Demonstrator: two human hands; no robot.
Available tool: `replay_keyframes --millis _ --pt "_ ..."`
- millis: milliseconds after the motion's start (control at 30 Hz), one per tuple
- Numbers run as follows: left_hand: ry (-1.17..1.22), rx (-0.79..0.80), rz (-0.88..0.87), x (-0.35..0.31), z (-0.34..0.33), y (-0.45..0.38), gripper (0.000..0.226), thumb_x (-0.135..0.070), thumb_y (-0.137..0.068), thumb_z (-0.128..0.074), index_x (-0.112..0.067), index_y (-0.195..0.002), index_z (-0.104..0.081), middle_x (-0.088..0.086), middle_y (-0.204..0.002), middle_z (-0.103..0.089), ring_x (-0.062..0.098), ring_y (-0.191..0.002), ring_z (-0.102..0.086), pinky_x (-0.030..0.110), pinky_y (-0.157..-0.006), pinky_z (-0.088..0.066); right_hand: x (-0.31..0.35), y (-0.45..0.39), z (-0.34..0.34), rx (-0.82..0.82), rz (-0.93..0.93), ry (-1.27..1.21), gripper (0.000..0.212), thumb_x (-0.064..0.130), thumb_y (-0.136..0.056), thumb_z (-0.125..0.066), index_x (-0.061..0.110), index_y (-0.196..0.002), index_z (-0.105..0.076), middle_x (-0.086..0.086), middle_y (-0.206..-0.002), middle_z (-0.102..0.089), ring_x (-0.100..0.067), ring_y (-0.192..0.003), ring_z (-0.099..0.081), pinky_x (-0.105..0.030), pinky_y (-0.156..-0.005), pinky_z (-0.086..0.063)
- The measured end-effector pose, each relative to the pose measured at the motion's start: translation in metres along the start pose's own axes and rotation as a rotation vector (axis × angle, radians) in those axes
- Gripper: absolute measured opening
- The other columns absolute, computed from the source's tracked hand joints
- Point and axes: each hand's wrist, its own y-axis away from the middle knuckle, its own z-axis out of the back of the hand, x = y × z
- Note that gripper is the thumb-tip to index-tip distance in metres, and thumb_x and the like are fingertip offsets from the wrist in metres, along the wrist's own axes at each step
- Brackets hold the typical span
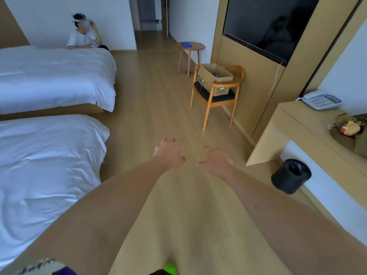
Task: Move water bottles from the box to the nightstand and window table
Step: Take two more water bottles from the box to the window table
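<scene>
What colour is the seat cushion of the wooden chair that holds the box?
Black, or very dark, in the head view: the seat cushion under the box.

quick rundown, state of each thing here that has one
cardboard box: flaps open, sitting on the wooden chair
left hand: empty, fingers curled
right hand: empty, fingers curled
television: screen dark
telephone: handset on cradle
waste bin: upright, black liner in
round side table: blue item on top

Both forearms bare, no watch/rings seen on left hand (169, 153) or right hand (215, 162). Short pale sleeve w/ dark printed marks (37, 264) at left upper arm, purple patch beside it. Bright green bit at bottom edge, too cut off to ID.
</scene>
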Motion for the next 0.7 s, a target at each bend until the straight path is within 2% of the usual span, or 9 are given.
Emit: replay_keyframes --millis 100,267,633,700 --pt "0.008 -0.016 0.010 0.027 0.025 -0.059 0.067 -0.040 -0.090 -0.067 -0.017 -0.149 -0.044 0.015 -0.144 -0.049 0.039 -0.133 -0.044 0.049 -0.104 -0.046 0.033 -0.057 0.014 -0.021 0.009 -0.028 0.060 0.039 -0.086 -0.067 0.032 -0.142 -0.050 -0.010 -0.132 -0.063 -0.032 -0.126 -0.058 -0.044 -0.102 -0.051" --pt "-0.001 0.027 0.046 0.059 0.035 -0.147 0.069 -0.042 -0.089 -0.068 -0.019 -0.150 -0.042 0.014 -0.146 -0.047 0.037 -0.136 -0.042 0.049 -0.105 -0.045 0.054 -0.149 0.021 0.015 -0.025 -0.073 0.066 0.039 -0.088 -0.069 0.031 -0.149 -0.045 -0.012 -0.143 -0.055 -0.032 -0.133 -0.052 -0.045 -0.106 -0.048" --pt "0.014 0.001 0.100 0.075 0.034 -0.398 0.071 -0.044 -0.088 -0.069 -0.021 -0.150 -0.043 0.011 -0.145 -0.048 0.036 -0.134 -0.044 0.048 -0.103 -0.046 0.055 -0.408 0.073 0.041 0.038 -0.168 0.059 0.034 -0.092 -0.067 0.028 -0.147 -0.048 -0.013 -0.139 -0.055 -0.035 -0.125 -0.056 -0.046 -0.103 -0.050" --pt "0.007 0.020 0.107 0.069 0.037 -0.442 0.071 -0.045 -0.087 -0.069 -0.022 -0.149 -0.043 0.011 -0.145 -0.048 0.036 -0.134 -0.044 0.048 -0.102 -0.046 0.052 -0.450 0.088 0.071 0.053 -0.167 0.052 0.030 -0.091 -0.068 0.024 -0.141 -0.054 -0.014 -0.134 -0.058 -0.036 -0.124 -0.056 -0.045 -0.102 -0.051"
